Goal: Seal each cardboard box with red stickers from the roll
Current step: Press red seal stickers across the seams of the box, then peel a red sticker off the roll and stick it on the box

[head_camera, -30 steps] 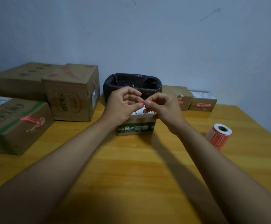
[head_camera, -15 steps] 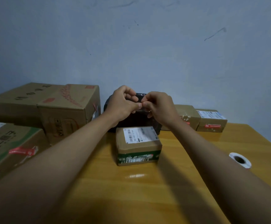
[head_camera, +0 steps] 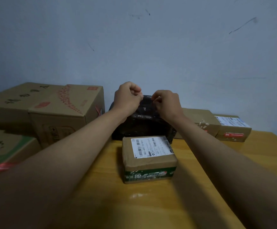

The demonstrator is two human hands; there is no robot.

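Both hands, left hand [head_camera: 128,98] and right hand [head_camera: 166,103], hover over the black bin [head_camera: 142,124] with fingers pinched together on something too small to identify, likely a sticker, which risks folding or dropping before reaching the small box [head_camera: 148,158] on the table [head_camera: 192,187].

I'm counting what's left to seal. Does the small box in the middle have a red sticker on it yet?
Not that shows: the small box bears only a white shipping label on top and green tape on its front; its other sides are hidden.
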